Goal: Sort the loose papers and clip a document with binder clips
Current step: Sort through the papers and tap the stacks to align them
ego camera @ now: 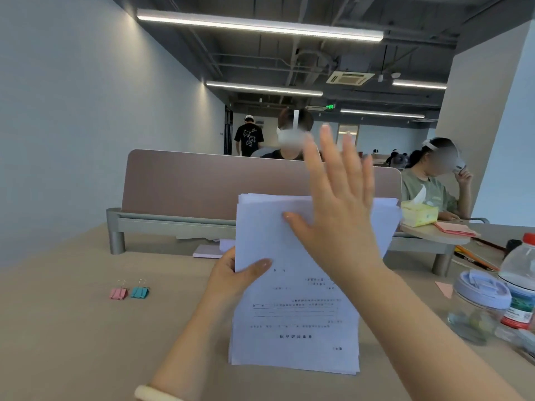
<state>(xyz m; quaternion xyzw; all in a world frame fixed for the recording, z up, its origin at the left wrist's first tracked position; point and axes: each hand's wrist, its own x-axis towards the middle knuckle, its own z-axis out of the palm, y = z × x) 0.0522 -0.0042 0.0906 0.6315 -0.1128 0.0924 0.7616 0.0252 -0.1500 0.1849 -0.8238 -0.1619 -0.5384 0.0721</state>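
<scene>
A stack of white printed papers (292, 314) stands nearly upright on its bottom edge on the tan desk (72, 328), text upside down to me. My left hand (231, 276) grips the stack's left edge, thumb on the front sheet. My right hand (338, 204) is flat and spread, fingers pointing up, in front of the stack's uneven top edge; whether the palm touches is unclear. A pink binder clip (118, 293) and a teal binder clip (140, 292) lie side by side on the desk, far to the left of the papers.
A brown desk divider (202, 180) runs across behind the papers. A clear jar with lilac lid (477, 305) and a water bottle (521, 279) stand right. A tissue box (418, 214) and pink sheets (454, 228) sit beyond. More paper (208, 251) lies behind the stack. People sit opposite.
</scene>
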